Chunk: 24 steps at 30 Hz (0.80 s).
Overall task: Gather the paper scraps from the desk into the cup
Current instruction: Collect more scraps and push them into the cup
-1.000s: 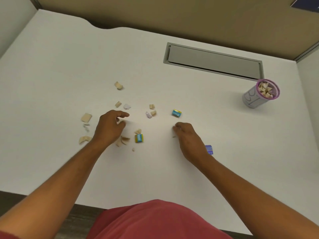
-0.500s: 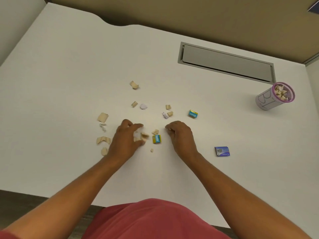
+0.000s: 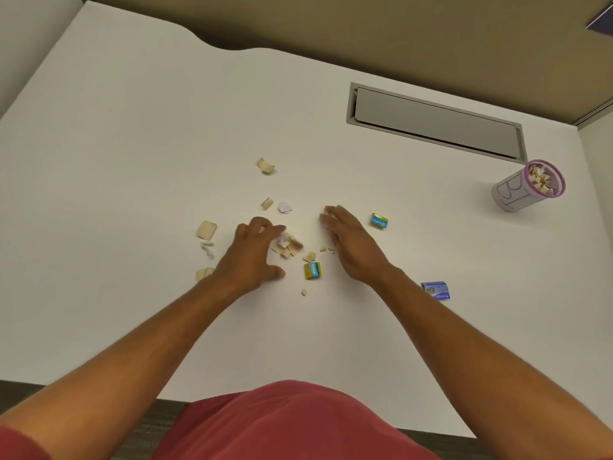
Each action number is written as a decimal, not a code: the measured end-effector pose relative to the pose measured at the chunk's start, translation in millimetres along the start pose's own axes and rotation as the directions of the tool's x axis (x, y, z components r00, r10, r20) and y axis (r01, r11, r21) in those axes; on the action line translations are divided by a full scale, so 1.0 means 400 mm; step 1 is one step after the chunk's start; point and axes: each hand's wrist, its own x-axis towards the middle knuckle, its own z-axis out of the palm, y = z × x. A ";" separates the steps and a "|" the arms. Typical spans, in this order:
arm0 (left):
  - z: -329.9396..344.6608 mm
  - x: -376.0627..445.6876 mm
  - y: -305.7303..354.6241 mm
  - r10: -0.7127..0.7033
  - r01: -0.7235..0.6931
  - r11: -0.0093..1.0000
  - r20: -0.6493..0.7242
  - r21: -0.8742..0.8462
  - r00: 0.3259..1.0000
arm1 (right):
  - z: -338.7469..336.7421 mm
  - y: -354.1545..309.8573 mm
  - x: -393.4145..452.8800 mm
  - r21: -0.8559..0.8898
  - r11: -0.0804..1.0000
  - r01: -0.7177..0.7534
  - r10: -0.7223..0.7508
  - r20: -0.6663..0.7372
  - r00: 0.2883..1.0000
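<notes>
**Both hands down among scraps, cup far right**

Left hand (image 3: 250, 257) lies palm-down on the white desk (image 3: 132, 161), fingers spread and curled loosely, thumb out toward the near side. Not clenched. Its fingertips (image 3: 277, 229) touch the edge of a small pile of tan scraps (image 3: 288, 245), with one pale lilac bit mixed in; nothing is lifted, more a raking pose than a pinch.

Right hand (image 3: 348, 244) also rests low over the desk, fingers extended and close together, slightly blurred. Fingertips sit at a pale scrap near (image 3: 326, 222); cannot tell whether it is pinched or just touched. Two tiny bits (image 3: 326, 249) lie beside the inner edge of this hand.

Loose scraps: curled tan piece (image 3: 265, 166) farthest out, small tan piece (image 3: 266, 203) next to a lilac scrap (image 3: 284, 207), a larger tan piece (image 3: 206, 230) to the left with white shreds (image 3: 207, 249) just below it, another tan piece (image 3: 204, 273) partly hidden by the left wrist, tan bit (image 3: 309, 256) touching a yellow-blue wrapper (image 3: 312, 270), a crumb (image 3: 304, 292) nearer the body.

A second yellow-blue wrapper (image 3: 378, 221) lies just right of the right hand. A blue packet (image 3: 436, 290) lies by the right forearm.

Cup (image 3: 527, 185) with purple rim stands well apart at far right, already stuffed with tan scraps. Grey recessed panel (image 3: 434, 122) is behind it.
</notes>
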 end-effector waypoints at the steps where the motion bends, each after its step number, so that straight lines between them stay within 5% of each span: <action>1: 0.006 -0.001 0.009 0.029 -0.029 0.999 0.019 -0.020 0.999 | 0.004 -0.004 -0.013 -0.010 1.000 0.012 -0.012 0.008 1.000; 7: 0.016 0.004 0.023 0.057 -0.057 0.998 -0.043 0.007 0.997 | -0.003 -0.006 -0.073 0.075 0.992 -0.103 0.113 -0.154 0.982; 11: 0.012 0.019 0.022 0.065 -0.065 0.996 -0.004 0.068 0.998 | 0.004 -0.013 -0.068 0.151 0.946 -0.286 0.295 -0.044 0.954; 16: 0.016 0.056 0.051 0.159 -0.159 0.987 0.015 0.037 0.987 | 0.039 -0.067 -0.021 0.288 0.915 -0.284 0.311 -0.051 0.949; 24: 0.017 0.070 0.034 0.170 -0.175 0.980 0.063 0.089 0.983 | 0.059 -0.103 -0.030 0.062 0.965 -0.256 0.261 -0.098 0.960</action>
